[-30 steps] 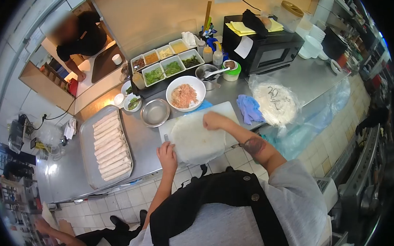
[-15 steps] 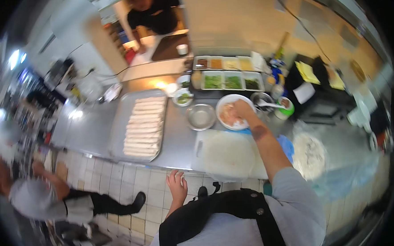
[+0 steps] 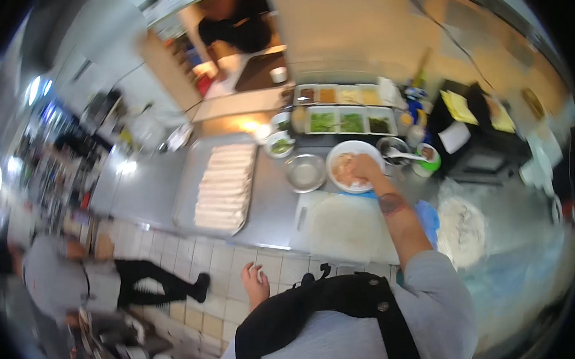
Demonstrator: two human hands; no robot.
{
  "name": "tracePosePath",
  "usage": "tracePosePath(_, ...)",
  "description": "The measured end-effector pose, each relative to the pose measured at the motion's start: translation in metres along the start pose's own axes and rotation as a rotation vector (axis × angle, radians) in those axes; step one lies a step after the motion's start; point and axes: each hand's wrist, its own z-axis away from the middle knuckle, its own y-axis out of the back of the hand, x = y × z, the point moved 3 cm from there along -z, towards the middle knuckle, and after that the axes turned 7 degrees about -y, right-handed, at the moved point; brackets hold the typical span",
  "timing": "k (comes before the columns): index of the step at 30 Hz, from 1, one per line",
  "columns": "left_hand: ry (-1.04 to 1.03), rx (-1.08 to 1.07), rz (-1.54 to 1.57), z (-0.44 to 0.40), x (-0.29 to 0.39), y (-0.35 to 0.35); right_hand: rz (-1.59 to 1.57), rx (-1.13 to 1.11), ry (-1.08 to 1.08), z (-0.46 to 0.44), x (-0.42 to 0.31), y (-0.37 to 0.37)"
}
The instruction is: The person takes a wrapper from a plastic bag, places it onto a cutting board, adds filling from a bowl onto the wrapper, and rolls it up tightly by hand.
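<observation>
My right hand reaches down into a white bowl of pale pinkish food. Its fingertips are buried in that food, so their grip is hidden. In front of the counter edge my left hand hangs in the air, holding nothing, fingers apart and slightly bent. Between me and the bowl lies a white cutting board with a pale round sheet on it. Just left of the bowl stands a metal bowl. Further left, a metal tray carries a row of long pale rolls.
Containers of greens and sauces line the counter's back. A white spoon rests in a dark pot. At right are a black machine and a pale floury mass on plastic. A co-worker stands left; another person is behind the opening.
The view has shifted, so the counter sits further right. My right hand stays in the white bowl; my left hand remains off the counter. The co-worker at left has turned and bent lower.
</observation>
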Motion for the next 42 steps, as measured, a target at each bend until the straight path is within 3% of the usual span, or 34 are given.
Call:
tracePosePath(1, -0.001, 0.007, -0.013, 0.0, -0.003, -0.002, -0.165, -0.021, -0.077, 0.005, -0.008, 0.005)
tracePosePath(2, -0.02, 0.008, -0.021, 0.0, -0.009, -0.003, -0.304, -0.067, -0.3, 0.04, -0.029, 0.061)
tracePosePath(4, -0.125, -0.046, -0.014, 0.002, -0.034, -0.009, -0.361, 0.105, -0.315, 0.028, -0.021, 0.038)
tracePosePath(6, 0.058, -0.09, 0.301, 0.01, -0.122, -0.052, -0.295, 0.236, -0.265, 0.023, -0.026, 0.034)
tracePosePath(7, 0.009, -0.126, 0.33, 0.017, -0.154, -0.066, -0.312, 0.221, -0.218, 0.023, -0.028, 0.032)
tracePosePath(9, -0.353, -0.106, -0.03, 0.016, -0.15, -0.067, -0.254, 0.239, -0.325, 0.014, -0.03, 0.016)
tracePosePath(10, -0.37, -0.104, -0.015, 0.013, -0.152, -0.074, -0.247, 0.253, -0.341, 0.016, -0.026, 0.011)
tracePosePath(12, -0.048, -0.129, 0.258, 0.011, -0.16, -0.087, -0.182, 0.231, -0.291, 0.025, -0.026, 0.018)
tracePosePath(14, -0.128, -0.066, 0.243, -0.002, -0.139, -0.085, -0.166, 0.216, -0.309, 0.023, -0.023, 0.017)
tracePosePath(16, 0.141, -0.184, 0.366, -0.018, -0.138, -0.089, -0.146, 0.196, -0.312, 0.026, -0.022, 0.02)
tracePosePath(17, 0.161, -0.166, 0.365, -0.018, -0.131, -0.088, -0.138, 0.189, -0.319, 0.032, -0.022, 0.027)
tracePosePath(19, -0.232, -0.107, 0.071, -0.027, -0.058, -0.051, -0.144, 0.176, -0.305, 0.035, -0.023, 0.032)
tracePosePath(24, -0.147, -0.063, 0.057, -0.016, -0.031, -0.036, -0.129, 0.177, -0.266, 0.022, -0.015, 0.024)
tracePosePath(27, -0.067, -0.089, 0.119, 0.009, -0.073, -0.05, -0.133, 0.25, -0.257, 0.024, -0.015, 0.023)
tracePosePath(29, 0.317, -0.144, 0.347, 0.026, -0.116, -0.067, -0.25, 0.322, -0.394, 0.038, -0.018, 0.04)
tracePosePath(30, 0.318, -0.146, 0.35, 0.025, -0.119, -0.066, -0.247, 0.321, -0.396, 0.036, -0.015, 0.039)
tracePosePath(32, 0.547, -0.193, 0.495, 0.034, -0.129, -0.065, -0.091, 0.086, -0.254, 0.032, -0.015, 0.028)
tracePosePath(33, 0.547, -0.196, 0.494, 0.039, -0.133, -0.066, -0.092, 0.084, -0.256, 0.03, -0.014, 0.022)
tracePosePath(35, 0.202, -0.131, 0.309, 0.044, -0.14, -0.07, -0.148, 0.169, -0.371, 0.021, -0.011, 0.009)
tracePosePath(36, 0.201, -0.132, 0.309, 0.036, -0.122, -0.061, -0.149, 0.169, -0.373, 0.022, -0.013, 0.013)
tracePosePath(38, 0.72, -0.049, 0.768, 0.025, -0.092, -0.043, -0.2, 0.139, -0.44, 0.025, -0.016, 0.017)
tracePosePath(42, 0.745, 0.013, 0.827, 0.027, -0.09, -0.041, -0.167, 0.117, -0.448, 0.028, -0.017, 0.022)
